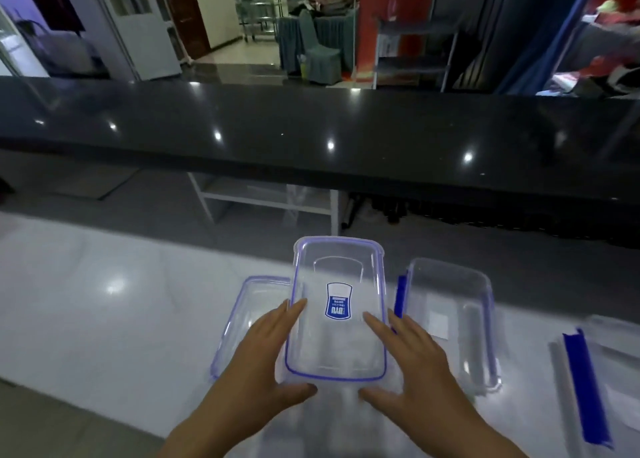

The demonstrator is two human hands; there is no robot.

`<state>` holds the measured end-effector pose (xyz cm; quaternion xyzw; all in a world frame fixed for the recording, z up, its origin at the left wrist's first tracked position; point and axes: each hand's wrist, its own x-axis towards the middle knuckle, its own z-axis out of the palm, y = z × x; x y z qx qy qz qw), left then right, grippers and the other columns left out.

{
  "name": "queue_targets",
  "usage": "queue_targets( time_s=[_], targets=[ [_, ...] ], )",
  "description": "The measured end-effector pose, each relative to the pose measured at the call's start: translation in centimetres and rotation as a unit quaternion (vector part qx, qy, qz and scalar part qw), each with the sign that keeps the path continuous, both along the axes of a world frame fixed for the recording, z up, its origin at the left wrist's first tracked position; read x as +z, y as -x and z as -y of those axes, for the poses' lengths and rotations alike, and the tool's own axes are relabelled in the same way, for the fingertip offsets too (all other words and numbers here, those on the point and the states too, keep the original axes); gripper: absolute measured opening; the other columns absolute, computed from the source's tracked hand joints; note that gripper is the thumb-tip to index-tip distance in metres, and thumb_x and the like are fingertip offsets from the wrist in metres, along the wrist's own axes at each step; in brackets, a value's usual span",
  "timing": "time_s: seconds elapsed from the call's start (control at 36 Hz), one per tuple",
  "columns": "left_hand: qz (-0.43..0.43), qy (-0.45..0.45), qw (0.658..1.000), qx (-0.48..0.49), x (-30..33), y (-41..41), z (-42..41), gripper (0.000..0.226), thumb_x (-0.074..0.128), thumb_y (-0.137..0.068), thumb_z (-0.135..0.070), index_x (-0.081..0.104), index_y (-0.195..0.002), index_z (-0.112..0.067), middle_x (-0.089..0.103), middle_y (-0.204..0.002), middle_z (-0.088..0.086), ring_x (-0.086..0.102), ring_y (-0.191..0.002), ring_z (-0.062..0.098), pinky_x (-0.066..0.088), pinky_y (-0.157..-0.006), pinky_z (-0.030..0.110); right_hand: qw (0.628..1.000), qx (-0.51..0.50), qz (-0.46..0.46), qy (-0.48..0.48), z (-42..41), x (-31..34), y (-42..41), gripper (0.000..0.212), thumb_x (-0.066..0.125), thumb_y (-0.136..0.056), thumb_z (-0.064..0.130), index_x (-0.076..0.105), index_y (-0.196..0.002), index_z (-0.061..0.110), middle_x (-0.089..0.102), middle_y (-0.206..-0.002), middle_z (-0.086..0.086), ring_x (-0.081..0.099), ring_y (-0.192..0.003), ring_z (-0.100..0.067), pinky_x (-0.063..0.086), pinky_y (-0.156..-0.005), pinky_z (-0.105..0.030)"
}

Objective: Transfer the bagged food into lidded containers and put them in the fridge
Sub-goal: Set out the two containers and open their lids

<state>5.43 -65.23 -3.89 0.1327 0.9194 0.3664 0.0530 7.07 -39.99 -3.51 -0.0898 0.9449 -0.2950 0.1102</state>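
A clear rectangular lid (337, 339) with a blue seal ring and a blue-white label lies in the centre of the white counter (104, 319), over a clear container body that shows faintly under its near edge. My left hand (266, 364) rests on the lid's left side with straight fingers, thumb along the near edge. My right hand (412, 364) mirrors it on the right side. I cannot tell what is inside the container. No bagged food is in view.
A second clear lid (249, 305) lies flat just left of my hands. An open clear container (453, 315) with blue clips stands to the right, and another blue clip (585, 388) shows at the far right. A raised black counter (311, 128) runs across behind.
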Motion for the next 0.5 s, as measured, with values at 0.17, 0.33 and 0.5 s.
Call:
queue_targets(
  time_s=[0.17, 0.33, 0.5],
  targets=[
    [0.001, 0.061, 0.998, -0.033, -3.2, 2.4, 9.2, 0.111, 0.076, -0.059, -0.067, 0.018, -0.151, -0.043, 0.031, -0.16, -0.016, 0.036, -0.145, 0.012, 0.033, -0.119, 0.036, 0.998, 0.005, 0.065, -0.007, 9.1, -2.6, 1.5, 0.096, 0.067, -0.081, 0.063, -0.014, -0.132, 0.066, -0.007, -0.163, 0.021, -0.005, -0.151, -0.006, 0.005, -0.123, -0.034],
    [0.036, 0.133, 0.989, -0.053, -7.3, 4.1, 14.2, 0.121, 0.054, -0.055, -0.078, -0.014, -0.147, -0.039, 0.008, -0.162, -0.019, 0.013, -0.155, 0.014, 0.009, -0.125, 0.026, 0.996, -0.004, 0.084, -0.03, 13.9, -4.9, 2.5, 0.096, 0.067, -0.079, 0.062, -0.006, -0.143, 0.058, -0.003, -0.164, 0.019, 0.002, -0.151, -0.006, 0.009, -0.122, -0.03],
    [0.04, 0.198, 0.977, -0.073, -10.1, 4.8, 14.3, 0.119, 0.04, -0.059, -0.084, -0.031, -0.141, -0.036, 0.001, -0.167, -0.016, 0.003, -0.156, 0.012, 0.006, -0.125, 0.032, 0.992, -0.018, 0.082, -0.089, 14.8, -6.6, 2.6, 0.096, 0.059, -0.082, 0.065, -0.005, -0.152, 0.049, -0.005, -0.164, 0.017, 0.001, -0.151, -0.008, 0.008, -0.12, -0.03]
  ],
)
